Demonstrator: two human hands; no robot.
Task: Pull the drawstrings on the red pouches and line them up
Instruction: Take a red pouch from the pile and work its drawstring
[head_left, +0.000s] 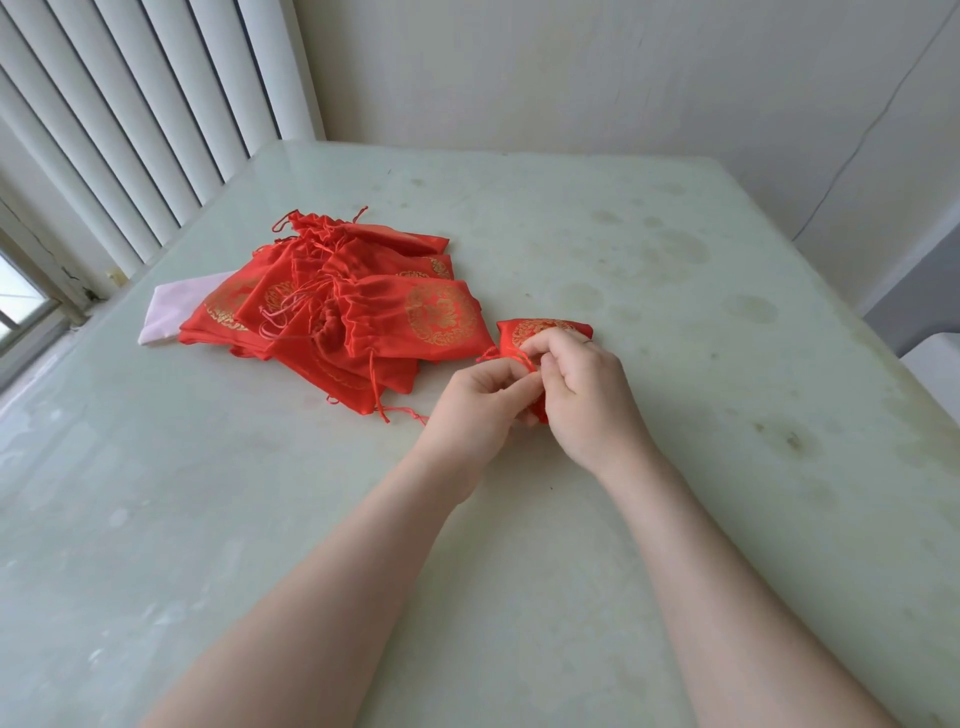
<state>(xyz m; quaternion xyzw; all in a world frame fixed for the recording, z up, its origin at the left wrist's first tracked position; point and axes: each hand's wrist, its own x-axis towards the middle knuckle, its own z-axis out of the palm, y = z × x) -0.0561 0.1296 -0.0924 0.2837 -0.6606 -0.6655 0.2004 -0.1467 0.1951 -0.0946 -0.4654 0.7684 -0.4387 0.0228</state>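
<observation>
Two bare forearms reaching up from the bottom edge toward the frame's middle. Left hand (480, 402), fingers curled, tips pinching the drawstring (511, 357) at the mouth of a red pouch (543, 332). Right hand (584, 387) touching the left, fingers bent over the same pouch and gripping its gathered end. Pouch just right of centre, over the pale green table (675, 467). Left of it, close by, a heap of red pouches (353, 306) with gold medallions, cords trailing. Under the heap's left edge, a pink cloth (171, 312). Upper left, white vertical blinds (130, 104).
</observation>
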